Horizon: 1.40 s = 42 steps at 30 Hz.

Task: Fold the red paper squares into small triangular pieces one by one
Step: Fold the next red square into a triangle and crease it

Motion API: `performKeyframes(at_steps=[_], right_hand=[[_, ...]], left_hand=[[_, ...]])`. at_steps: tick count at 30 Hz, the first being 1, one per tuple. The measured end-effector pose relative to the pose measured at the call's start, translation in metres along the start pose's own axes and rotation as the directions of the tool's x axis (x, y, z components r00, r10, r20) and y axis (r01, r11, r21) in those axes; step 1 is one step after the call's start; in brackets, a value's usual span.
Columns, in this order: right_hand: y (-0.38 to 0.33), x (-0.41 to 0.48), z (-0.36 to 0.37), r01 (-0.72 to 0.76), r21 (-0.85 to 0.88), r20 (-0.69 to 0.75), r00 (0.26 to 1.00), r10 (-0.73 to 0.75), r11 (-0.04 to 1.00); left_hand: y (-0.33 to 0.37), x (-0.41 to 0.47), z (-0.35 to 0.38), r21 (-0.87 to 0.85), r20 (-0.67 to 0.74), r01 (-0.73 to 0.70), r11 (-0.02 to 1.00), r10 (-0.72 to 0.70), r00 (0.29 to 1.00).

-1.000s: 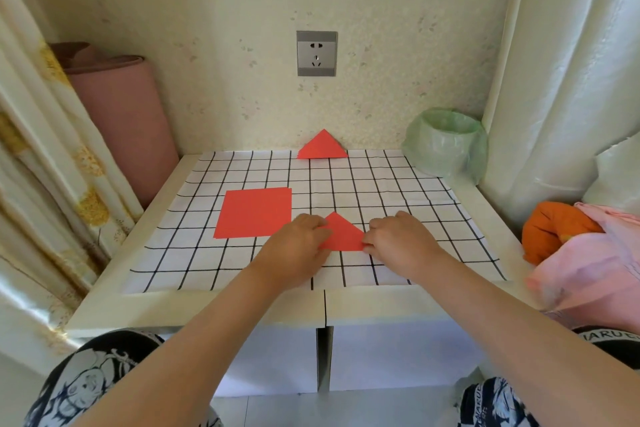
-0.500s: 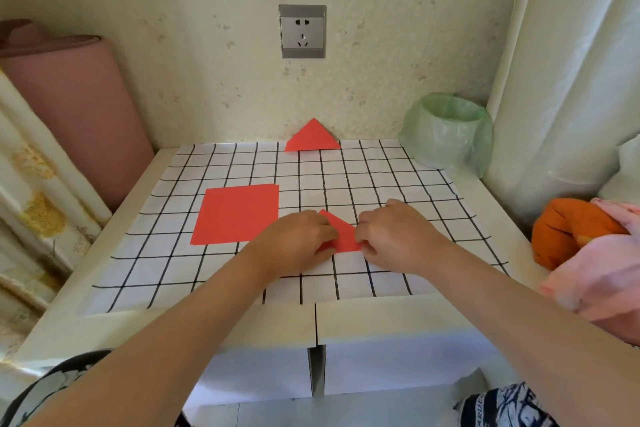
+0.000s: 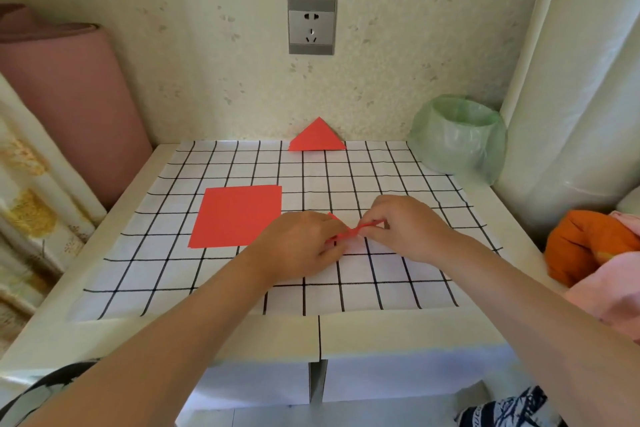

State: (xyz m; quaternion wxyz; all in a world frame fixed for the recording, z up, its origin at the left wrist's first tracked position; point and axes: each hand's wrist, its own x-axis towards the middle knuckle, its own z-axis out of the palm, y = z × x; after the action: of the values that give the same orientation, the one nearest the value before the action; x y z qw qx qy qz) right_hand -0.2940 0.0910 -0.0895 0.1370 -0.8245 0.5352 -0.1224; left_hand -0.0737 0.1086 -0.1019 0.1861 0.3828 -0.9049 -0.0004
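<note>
Both hands pinch the half-folded red paper [image 3: 349, 231] between them, left hand [image 3: 301, 243] and right hand [image 3: 408, 226] lifting it off the worktop [image 3: 381, 329], probably to crease it smaller.

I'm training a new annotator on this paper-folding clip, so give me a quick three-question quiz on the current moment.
1. True or false: the finished triangle lies at the far edge of the grid sheet, by the wall.
2. How many hands hold the half-folded paper? A) none B) one C) both
3. On which side of the hands does the flat red square lie?

Key: 1 true. 2 C: the left hand and right hand both pinch it. 3 the person's left.
</note>
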Motion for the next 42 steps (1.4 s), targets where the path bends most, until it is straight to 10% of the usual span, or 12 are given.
performKeyframes(at_steps=[11, 19, 42], right_hand=[[-0.016, 0.013, -0.026, -0.104, 0.554, 0.003, 0.992, 0.123, 0.826], [-0.057, 0.013, -0.022, 0.103, 0.345, -0.125, 0.99, -0.064, 0.933], [-0.024, 0.024, -0.027, -0.029, 0.238, -0.148, 0.987, 0.066, 0.971]], left_hand=[[-0.012, 0.001, -0.045, -0.478, 0.052, 0.436, 0.762, -0.471, 0.881], [-0.001, -0.001, -0.055, -0.201, 0.054, 0.401, 0.894, -0.398, 0.916], [-0.046, -0.019, -0.082, -0.116, 0.059, 0.546, 0.83, -0.543, 0.837]])
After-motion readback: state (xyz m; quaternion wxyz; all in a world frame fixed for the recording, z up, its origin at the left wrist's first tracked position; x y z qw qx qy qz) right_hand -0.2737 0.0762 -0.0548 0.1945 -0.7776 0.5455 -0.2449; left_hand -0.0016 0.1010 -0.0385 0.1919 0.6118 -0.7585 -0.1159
